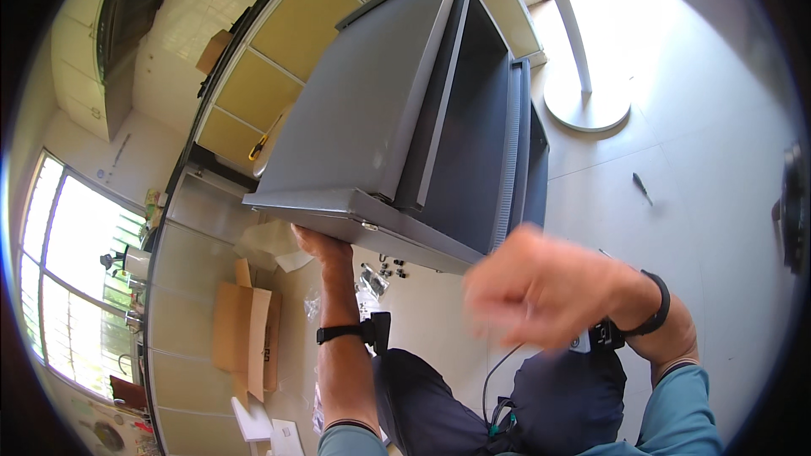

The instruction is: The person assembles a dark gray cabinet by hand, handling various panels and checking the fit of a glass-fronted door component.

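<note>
Grey cabinet (351, 105) was the main thing: it filled the upper middle of the view in front of the person, slanted, dark open bays (467, 127) facing right. Left hand (321, 244) was at the cabinet's near lower edge, toward its left end, touching it; fingers mostly hidden by the panel, so could not tell how far they were bent or whether they gripped. Right hand (549, 287) was just in front of the cabinet's near right corner, motion-blurred; fingers looked curled in, but could not tell how tightly, whether they held anything, or whether they touched the cabinet. Black wristband (655, 304) on the right wrist, black strap (342, 333) on the left forearm.

Around the cabinet: small dark parts (391, 268) and a clear plastic bag (374, 280) lay on the floor (439, 308) just on its near side. Open cardboard box (236, 329) was to its near left. Yellow-handled screwdriver (257, 151) was just past its left side. Dark-handled tool (640, 183) lay on the floor to its right, well apart. White round stand base (583, 114) was also to its right, farther back.
</note>
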A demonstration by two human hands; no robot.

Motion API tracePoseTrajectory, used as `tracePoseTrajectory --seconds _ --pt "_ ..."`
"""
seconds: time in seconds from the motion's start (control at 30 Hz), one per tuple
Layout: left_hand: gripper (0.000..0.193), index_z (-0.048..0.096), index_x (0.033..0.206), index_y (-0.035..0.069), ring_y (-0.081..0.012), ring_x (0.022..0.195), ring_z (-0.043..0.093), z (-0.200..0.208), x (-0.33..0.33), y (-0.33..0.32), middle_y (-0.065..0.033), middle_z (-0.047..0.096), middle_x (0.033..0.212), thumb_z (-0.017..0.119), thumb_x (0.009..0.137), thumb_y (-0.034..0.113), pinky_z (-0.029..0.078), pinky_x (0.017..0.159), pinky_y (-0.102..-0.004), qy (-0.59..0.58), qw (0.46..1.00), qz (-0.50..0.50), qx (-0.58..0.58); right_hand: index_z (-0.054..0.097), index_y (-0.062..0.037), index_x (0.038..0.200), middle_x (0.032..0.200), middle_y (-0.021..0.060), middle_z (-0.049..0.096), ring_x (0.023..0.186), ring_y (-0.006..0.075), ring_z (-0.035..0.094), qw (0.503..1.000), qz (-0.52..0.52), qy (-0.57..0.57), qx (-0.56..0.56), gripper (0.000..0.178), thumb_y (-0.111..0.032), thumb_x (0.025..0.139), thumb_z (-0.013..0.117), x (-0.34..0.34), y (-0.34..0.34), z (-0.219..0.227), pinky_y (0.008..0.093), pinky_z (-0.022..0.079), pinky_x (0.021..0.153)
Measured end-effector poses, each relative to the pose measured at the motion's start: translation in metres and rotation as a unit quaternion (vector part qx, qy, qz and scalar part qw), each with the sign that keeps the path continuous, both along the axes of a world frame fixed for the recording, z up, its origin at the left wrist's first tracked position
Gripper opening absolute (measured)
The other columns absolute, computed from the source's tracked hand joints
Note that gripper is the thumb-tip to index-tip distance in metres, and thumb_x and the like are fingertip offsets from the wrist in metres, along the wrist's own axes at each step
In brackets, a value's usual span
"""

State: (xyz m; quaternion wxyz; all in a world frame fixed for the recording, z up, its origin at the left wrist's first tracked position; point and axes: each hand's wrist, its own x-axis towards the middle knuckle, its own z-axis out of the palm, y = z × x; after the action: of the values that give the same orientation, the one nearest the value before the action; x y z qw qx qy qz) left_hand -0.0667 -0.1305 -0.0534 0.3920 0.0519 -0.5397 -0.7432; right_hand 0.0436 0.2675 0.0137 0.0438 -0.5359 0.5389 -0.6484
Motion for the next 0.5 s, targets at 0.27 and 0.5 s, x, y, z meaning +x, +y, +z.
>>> tracePoseTrajectory --seconds 0.27,0.5 --pt "0.044 0.051 0.121 0.007 -0.0239 0.103 0.059 0.000 -0.005 0.020 -0.0087 0.058 0.111 0.045 0.097 0.043 0.052 0.088 -0.0402 0.007 1.000 0.011 -0.025 0.059 -0.0051 0.056 0.057 0.0167 0.056 0.055 0.0372 0.058 0.920 0.083 0.299 0.240 0.024 -0.021 0.074 0.062 0.059 -0.045 0.002 0.0434 0.044 0.047" --pt "0.047 0.055 0.111 0.002 -0.0242 0.100 0.059 -0.002 -0.004 0.016 -0.0106 0.059 0.109 0.048 0.095 0.045 0.050 0.085 -0.0388 -0.011 0.997 0.055 -0.050 0.077 -0.0158 0.083 0.081 0.0065 0.072 0.078 0.0313 0.067 0.800 0.139 0.378 0.446 0.020 -0.020 0.064 0.076 0.099 -0.122 0.026 0.0633 0.049 0.063"
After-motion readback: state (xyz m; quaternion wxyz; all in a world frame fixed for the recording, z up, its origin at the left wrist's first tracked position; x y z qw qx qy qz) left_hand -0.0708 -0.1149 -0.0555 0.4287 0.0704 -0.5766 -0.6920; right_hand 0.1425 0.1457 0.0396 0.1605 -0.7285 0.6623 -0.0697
